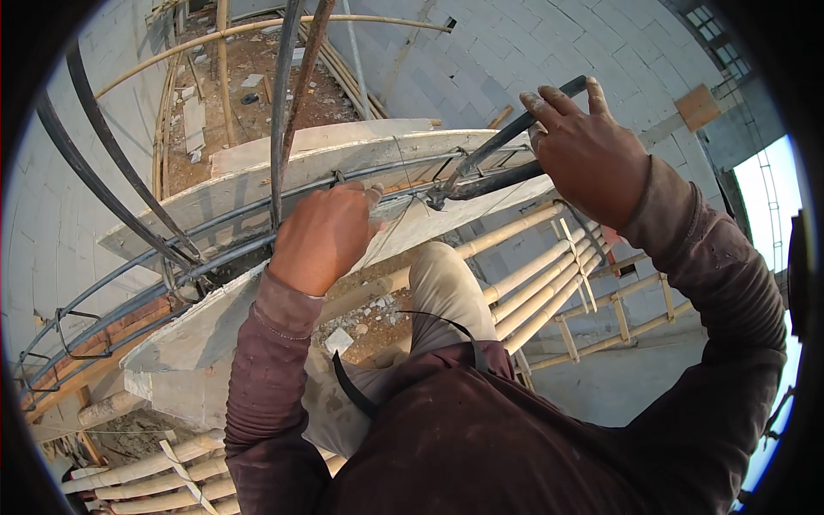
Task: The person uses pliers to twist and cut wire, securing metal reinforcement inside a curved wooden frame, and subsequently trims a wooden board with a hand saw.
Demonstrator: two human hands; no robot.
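My right hand grips the long dark handles of a pair of pincers, which stand apart. The pincers' head sits against the steel reinforcing bars, beside thin tie wires. My left hand lies over the same bars, with its fingers curled down. What those fingers hold, if anything, is hidden. The bars run in a curve between two pale formwork boards. Upright dark bars rise just left and beyond my left hand.
Bamboo poles form scaffolding on the right and lower left. Bent dark bars stick up at the left. Beyond are a grey block wall and rubble-strewn ground far below. My knee is close to the near board.
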